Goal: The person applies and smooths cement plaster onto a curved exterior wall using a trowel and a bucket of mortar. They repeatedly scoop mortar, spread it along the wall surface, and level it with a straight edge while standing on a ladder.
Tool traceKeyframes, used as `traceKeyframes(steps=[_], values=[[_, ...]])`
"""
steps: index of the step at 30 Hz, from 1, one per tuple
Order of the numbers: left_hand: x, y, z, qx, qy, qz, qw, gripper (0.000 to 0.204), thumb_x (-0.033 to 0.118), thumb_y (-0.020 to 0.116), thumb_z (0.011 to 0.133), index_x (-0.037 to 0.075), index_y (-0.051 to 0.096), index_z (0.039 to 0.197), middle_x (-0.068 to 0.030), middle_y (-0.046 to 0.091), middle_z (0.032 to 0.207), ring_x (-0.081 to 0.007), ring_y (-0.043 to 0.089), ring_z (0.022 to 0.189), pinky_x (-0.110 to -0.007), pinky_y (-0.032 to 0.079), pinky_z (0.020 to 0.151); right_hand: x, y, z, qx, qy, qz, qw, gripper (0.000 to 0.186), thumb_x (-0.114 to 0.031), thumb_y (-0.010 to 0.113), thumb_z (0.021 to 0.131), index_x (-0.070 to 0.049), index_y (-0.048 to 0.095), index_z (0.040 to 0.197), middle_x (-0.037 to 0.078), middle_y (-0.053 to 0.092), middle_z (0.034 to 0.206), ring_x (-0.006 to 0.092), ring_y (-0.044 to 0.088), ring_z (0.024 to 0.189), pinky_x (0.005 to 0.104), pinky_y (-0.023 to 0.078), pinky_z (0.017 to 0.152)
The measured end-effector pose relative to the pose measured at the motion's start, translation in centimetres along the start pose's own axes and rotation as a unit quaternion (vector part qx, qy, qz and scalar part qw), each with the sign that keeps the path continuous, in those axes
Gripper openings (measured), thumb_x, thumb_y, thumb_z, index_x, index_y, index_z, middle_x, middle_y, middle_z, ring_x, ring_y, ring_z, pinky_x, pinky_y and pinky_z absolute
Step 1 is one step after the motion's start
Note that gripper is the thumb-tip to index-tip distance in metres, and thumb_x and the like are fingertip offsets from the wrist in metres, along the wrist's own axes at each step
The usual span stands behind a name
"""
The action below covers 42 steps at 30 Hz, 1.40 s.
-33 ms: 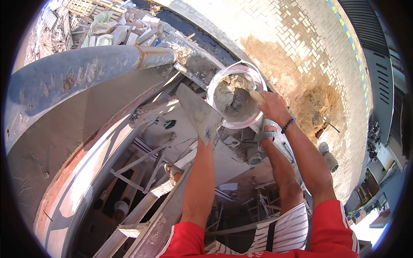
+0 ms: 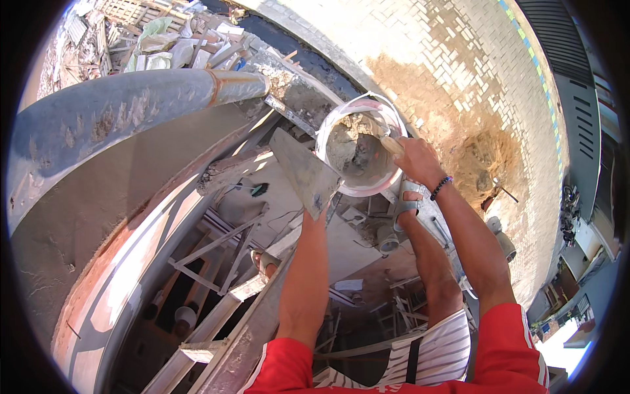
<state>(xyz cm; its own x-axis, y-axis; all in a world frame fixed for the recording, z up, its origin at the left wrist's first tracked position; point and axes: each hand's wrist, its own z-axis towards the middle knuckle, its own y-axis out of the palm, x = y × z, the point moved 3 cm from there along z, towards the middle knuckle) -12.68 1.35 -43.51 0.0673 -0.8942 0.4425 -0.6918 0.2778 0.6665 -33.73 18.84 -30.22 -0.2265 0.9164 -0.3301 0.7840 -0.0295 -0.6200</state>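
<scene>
My right hand [image 2: 418, 162] is closed around the wooden handle of a trowel [image 2: 392, 146], whose blade reaches into a white bucket [image 2: 320, 139]. Wet grey mortar [image 2: 348, 148] lies inside the bucket, lumpy and built up toward the far side. A flat, mortar-stained hawk board [image 2: 303, 172] rests on my left hand [image 2: 316, 218], just left of the bucket. The board covers most of that hand and its fingers; only the part by the wrist shows. One corner of the board comes close to the bucket's lower left rim.
Beneath me are wooden beams [image 2: 246, 289] and a drop to a lower level; my sandaled feet stand apart. A thick grey curved pipe [image 2: 131, 105] arches at left. Rubble and scrap wood [image 2: 177, 49] lie at far left, with sandy paving [image 2: 459, 72] at right.
</scene>
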Motion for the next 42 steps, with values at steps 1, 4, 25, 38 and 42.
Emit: traceKeyframes(steps=[1,4,25,38,42], values=[[-0.1,-0.1,0.0,0.006,-0.008,-0.007,1.0,0.051,0.037,0.056,0.096,0.009,0.043,0.136,-0.0057,0.052,0.131,-0.0207,0.049,0.123,-0.038,0.042,0.103,0.0,-0.2,0.0,0.006,-0.028,0.001,1.0,0.032,-0.023,0.064,0.077,-0.004,0.064,0.102,0.021,0.067,0.094,0.0383,0.064,0.093,0.0473,0.05,0.085],[-0.4,-0.2,-0.1,0.018,-0.014,-0.008,1.0,0.052,0.038,0.056,0.096,0.009,0.042,0.137,-0.0061,0.052,0.132,-0.0211,0.049,0.123,-0.039,0.042,0.103,-0.5,-1.1,0.5,0.0,-0.074,0.007,0.997,0.034,-0.023,0.065,0.077,-0.004,0.064,0.105,0.022,0.066,0.094,0.0379,0.064,0.092,0.0463,0.05,0.083],[0.9,-0.5,-3.1,0.017,-0.025,-0.063,0.998,0.058,0.043,0.052,0.097,0.008,0.039,0.142,-0.0091,0.052,0.134,-0.0243,0.048,0.126,-0.043,0.044,0.103,2.4,4.2,-3.6,-0.129,0.065,0.378,0.914,0.039,-0.015,0.068,0.084,-0.006,0.063,0.122,0.005,0.062,0.073,0.0113,0.051,0.055,0.0301,0.043,0.052],[6.7,4.0,-12.5,0.138,-0.09,-0.009,0.986,0.049,0.047,0.047,0.097,0.009,0.051,0.128,-0.0084,0.06,0.119,-0.0255,0.061,0.107,-0.045,0.052,0.09,0.2,-2.9,-16.4,-0.096,-0.011,0.44,0.893,0.057,-0.04,0.072,0.085,-0.003,0.058,0.125,0.006,0.061,0.088,0.0108,0.057,0.077,0.0278,0.049,0.072],[8.3,7.4,-13.7,0.104,-0.084,0.002,0.991,0.049,0.047,0.047,0.097,0.009,0.051,0.128,-0.0083,0.06,0.119,-0.0252,0.061,0.107,-0.044,0.052,0.09,-2.9,-5.1,-18.2,-0.106,-0.094,0.565,0.812,0.049,-0.018,0.073,0.084,0.0,0.049,0.124,0.008,0.06,0.094,0.0125,0.059,0.077,0.0277,0.05,0.07]])
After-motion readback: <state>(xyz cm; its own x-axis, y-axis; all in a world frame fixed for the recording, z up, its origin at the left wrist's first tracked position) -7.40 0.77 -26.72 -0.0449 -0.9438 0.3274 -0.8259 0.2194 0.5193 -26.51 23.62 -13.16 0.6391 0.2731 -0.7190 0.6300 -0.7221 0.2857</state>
